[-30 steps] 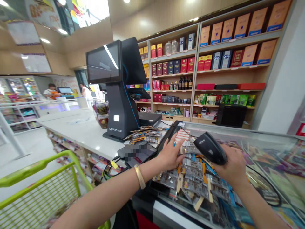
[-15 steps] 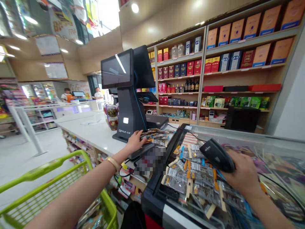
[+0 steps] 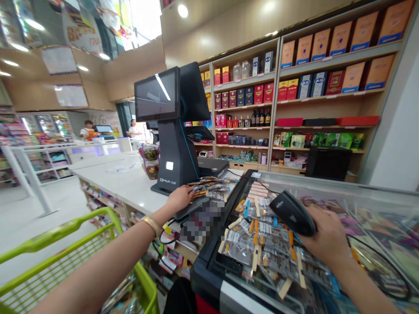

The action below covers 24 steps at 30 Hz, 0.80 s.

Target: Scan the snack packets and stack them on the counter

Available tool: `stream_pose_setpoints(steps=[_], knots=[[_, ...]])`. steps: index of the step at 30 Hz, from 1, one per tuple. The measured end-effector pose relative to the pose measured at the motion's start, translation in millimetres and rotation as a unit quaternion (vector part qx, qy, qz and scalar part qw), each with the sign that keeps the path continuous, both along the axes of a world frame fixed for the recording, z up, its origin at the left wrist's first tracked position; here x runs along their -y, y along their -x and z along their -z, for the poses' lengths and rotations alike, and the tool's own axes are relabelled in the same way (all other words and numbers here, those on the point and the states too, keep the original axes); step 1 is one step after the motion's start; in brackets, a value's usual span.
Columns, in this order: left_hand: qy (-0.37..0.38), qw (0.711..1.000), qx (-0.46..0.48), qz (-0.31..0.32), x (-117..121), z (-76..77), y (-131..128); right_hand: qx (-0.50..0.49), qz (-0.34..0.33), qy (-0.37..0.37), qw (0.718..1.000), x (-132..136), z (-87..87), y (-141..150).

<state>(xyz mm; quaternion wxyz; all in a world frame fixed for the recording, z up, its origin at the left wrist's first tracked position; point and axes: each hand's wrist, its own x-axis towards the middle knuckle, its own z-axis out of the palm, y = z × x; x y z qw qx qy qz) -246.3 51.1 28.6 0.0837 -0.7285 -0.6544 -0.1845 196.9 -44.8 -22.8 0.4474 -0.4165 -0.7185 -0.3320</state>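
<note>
My right hand (image 3: 325,231) is wrapped round a black handheld barcode scanner (image 3: 291,213), held over the glass-topped case. Under the scanner lie many small clear packets (image 3: 266,237) with orange, blue and cream strips, spread in overlapping rows. My left hand (image 3: 179,197), with a gold bangle on the wrist, reaches to a second heap of similar packets (image 3: 209,187) on the white counter. Its fingers are drawn together at the heap's left edge, closed on packets there. How many packets they grip is hidden.
A black point-of-sale terminal (image 3: 170,144) stands behind my left hand. The glass-topped case (image 3: 327,185) fills the right side, and a green shopping basket (image 3: 108,213) the lower left. A scanner cable (image 3: 389,253) trails right. Stocked shelves (image 3: 242,124) line the back; two people stand far left.
My left fingers have drawn in from resting spread on the heap to closing at its edge. The right hand still holds the scanner over the packets. The whole view shifts slightly left.
</note>
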Motion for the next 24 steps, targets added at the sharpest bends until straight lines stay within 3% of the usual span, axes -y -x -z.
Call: stream_pose_setpoints(steps=[6, 11, 13, 16, 20, 22, 24], knots=[[-0.047, 0.999, 0.001, -0.013, 10.0, -14.4, -7.2, 0.003, -0.001, 0.01, 1.0, 1.8, -4.3, 3.2], [-0.12, 0.971, 0.208, -0.019, 10.2, -31.5, -10.8, -0.007, -0.016, 0.005, 1.0, 4.0, -7.6, 6.6], [-0.123, 0.937, 0.326, -0.021, 7.8, -37.0, -13.2, -0.013, -0.015, 0.011, 1.0, 5.1, -9.0, 7.8], [-0.109, 0.86, 0.499, -0.009, 6.0, -43.1, -21.3, -0.017, -0.017, 0.013, 1.0, 6.4, -11.2, 8.9], [-0.056, 0.807, 0.588, 0.029, 13.8, -47.7, -39.3, -0.021, -0.028, 0.006, 0.999, 8.1, -14.2, 10.3], [0.011, 0.773, 0.631, 0.072, 21.2, -47.9, -49.0, -0.026, -0.035, 0.012, 0.999, 9.5, -16.0, 11.9], [0.127, 0.688, 0.699, 0.15, 28.7, -46.0, -58.8, -0.033, -0.044, 0.018, 0.998, 11.4, -18.2, 14.3]])
